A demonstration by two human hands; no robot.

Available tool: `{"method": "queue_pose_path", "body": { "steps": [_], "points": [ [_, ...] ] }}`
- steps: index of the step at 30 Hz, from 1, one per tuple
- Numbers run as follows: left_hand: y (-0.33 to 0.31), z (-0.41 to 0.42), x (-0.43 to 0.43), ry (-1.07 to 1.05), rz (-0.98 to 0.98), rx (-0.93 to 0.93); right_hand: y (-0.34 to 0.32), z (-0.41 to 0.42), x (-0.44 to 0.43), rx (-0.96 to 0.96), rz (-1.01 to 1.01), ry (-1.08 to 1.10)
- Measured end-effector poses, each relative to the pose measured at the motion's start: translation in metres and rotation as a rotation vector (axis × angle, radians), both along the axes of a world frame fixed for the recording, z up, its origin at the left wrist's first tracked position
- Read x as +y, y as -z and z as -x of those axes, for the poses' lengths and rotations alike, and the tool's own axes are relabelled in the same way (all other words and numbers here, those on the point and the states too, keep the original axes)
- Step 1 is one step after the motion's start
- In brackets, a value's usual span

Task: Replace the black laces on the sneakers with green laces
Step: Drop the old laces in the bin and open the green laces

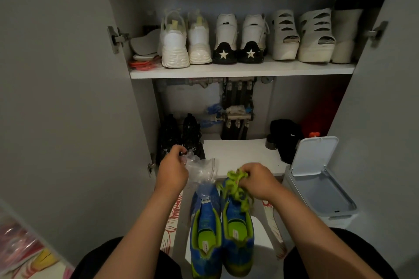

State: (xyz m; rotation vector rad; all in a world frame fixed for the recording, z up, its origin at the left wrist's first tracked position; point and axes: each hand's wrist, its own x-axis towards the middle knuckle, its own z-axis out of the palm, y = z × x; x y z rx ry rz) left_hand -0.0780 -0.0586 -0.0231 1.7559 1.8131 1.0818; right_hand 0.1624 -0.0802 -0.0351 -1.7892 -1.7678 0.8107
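Two blue sneakers with green insoles, the left one (205, 231) and the right one (238, 229), stand side by side on a white surface between my knees, toes toward the cabinet. My right hand (258, 182) grips a bundle of green laces (235, 186) above the right sneaker's toe, and the loose ends hang down over the shoe. My left hand (172, 170) pinches a clear plastic zip bag (201, 172) that droops over the left sneaker's toe. No black laces show on the sneakers.
An open grey cabinet (68, 108) stands ahead, both doors swung out. Its upper shelf (240, 70) holds several white shoes; black shoes (179, 136) and pipes sit below. A white lidded bin (317, 186), open, stands at the right. A patterned floor mat lies under the sneakers.
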Motion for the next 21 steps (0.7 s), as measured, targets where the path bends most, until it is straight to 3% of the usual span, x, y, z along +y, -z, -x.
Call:
{"method": "queue_pose_path", "body": {
  "steps": [3, 10, 15, 21],
  "points": [
    [-0.004, -0.006, -0.002, 0.049, 0.024, -0.012, 0.007, 0.001, -0.009, -0.112, 0.220, -0.155],
    [-0.014, -0.024, -0.005, 0.230, -0.020, 0.045, 0.015, 0.013, -0.017, -0.127, 0.312, -0.288],
    [-0.028, -0.030, -0.008, 0.205, -0.126, 0.118, 0.001, 0.009, -0.018, 0.005, 0.231, -0.205],
    [-0.037, -0.039, -0.007, 0.314, -0.118, -0.036, -0.012, -0.005, -0.022, 0.305, 0.099, -0.076]
  ]
}}
